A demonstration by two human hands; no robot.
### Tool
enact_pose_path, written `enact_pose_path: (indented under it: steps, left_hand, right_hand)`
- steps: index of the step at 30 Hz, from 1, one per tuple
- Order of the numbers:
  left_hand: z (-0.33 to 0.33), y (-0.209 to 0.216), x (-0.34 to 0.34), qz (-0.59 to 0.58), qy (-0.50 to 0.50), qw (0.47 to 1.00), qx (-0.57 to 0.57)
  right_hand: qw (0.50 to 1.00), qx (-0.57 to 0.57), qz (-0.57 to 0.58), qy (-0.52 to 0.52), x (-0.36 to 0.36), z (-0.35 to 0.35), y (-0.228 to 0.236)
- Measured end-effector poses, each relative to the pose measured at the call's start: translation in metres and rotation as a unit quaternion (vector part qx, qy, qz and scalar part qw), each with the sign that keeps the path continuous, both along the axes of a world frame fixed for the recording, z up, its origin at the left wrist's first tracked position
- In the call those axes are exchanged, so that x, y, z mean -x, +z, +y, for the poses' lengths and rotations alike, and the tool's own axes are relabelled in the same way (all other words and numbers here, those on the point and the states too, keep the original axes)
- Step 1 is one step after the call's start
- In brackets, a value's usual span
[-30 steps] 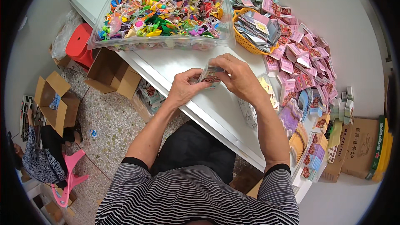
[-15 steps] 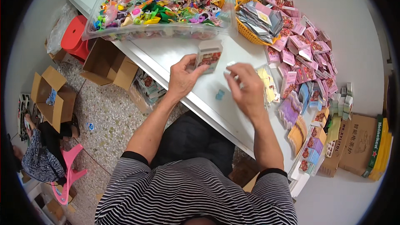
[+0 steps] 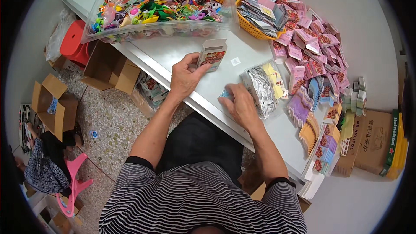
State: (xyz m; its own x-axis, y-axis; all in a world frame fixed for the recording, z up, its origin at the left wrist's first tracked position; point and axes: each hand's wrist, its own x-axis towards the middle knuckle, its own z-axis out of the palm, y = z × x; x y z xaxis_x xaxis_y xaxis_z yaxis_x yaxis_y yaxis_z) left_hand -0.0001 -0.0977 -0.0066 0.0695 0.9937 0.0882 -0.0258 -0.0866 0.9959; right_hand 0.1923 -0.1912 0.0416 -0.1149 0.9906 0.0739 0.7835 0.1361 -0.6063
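My left hand [image 3: 187,77] grips a small, mostly grey carton [image 3: 212,56] with a picture on its front. The carton stands upright above the white table, and its top flap is up. My right hand [image 3: 241,106] is low at the tabletop, thumb and fingers closing round a small blue piece [image 3: 224,93]. A little white square [image 3: 235,61] lies flat between the carton and a clear tray. That tray holds silver packets [image 3: 259,89] and yellow slips [image 3: 273,78], just right of my right hand.
A large clear bin [image 3: 143,30] full of colourful small toys stands at the far side. Beside it sits a yellow basket [image 3: 255,31] of flat packets. Pink cartons [image 3: 310,41] are heaped at right. Cardboard boxes [image 3: 102,71] and a red stool [image 3: 73,41] stand left; another person sits there.
My right hand has let go of the white square, which now lies on the table, and moved down and left to the blue piece. The silver packets have come into view.
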Motion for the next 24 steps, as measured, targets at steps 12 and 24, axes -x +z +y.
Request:
enact_pose_path:
  steps: [12, 24]
  left_hand:
    - [-0.006, 0.002, 0.005, -0.007, -0.006, 1.0, -0.006]
    - [-0.014, 0.011, 0.004, 0.036, -0.008, 0.999, 0.021]
  right_hand:
    - [0.997, -0.002, 0.013, 0.079, 0.002, -0.022, 0.006]
    - [0.971, -0.002, -0.182, 0.155, -0.007, -0.017, 0.005]
